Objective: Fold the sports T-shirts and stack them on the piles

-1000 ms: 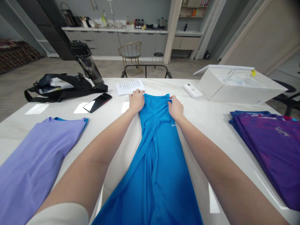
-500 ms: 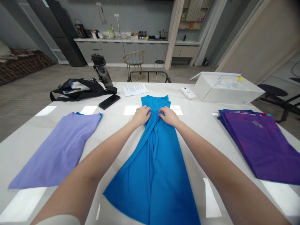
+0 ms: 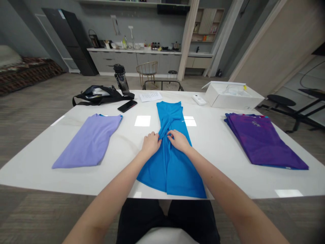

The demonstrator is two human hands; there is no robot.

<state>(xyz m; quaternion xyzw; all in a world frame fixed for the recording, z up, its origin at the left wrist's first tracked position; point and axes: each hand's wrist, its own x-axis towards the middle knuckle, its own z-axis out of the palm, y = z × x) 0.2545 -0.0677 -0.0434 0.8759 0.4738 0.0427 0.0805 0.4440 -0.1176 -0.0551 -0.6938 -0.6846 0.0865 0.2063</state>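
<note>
Left hand (image 3: 151,144): left fingers (image 3: 155,136) curled, tips close together, down on a ridge of cloth at the edge of the blue garment (image 3: 175,176). Right hand (image 3: 179,141): right fingers (image 3: 171,135) curled the same way, pointing in toward the left hand, resting on the same ridge. Both hands are close together, nearly touching at the fingertips. They are pressed on the fabric, but I cannot tell whether either is truly pinching it.

The garment lies under and ahead of both hands, flat on the table (image 3: 223,176). Its long axis runs straight away from me, neckline at the far end and wide hem hanging just at the near edge. My hands sit about midway along it. The right hand is more fully over the cloth; the left is nearer its left edge. Small white lettering (image 3: 181,120) shows beyond the right hand.

Left of it, well apart: a folded lilac shirt (image 3: 87,142). Right, also well apart: a folded purple stack (image 3: 264,142). Far side: phone (image 3: 127,106), black bag (image 3: 101,95), bottle (image 3: 121,78), printed sheet (image 3: 150,96), white box (image 3: 232,96).
</note>
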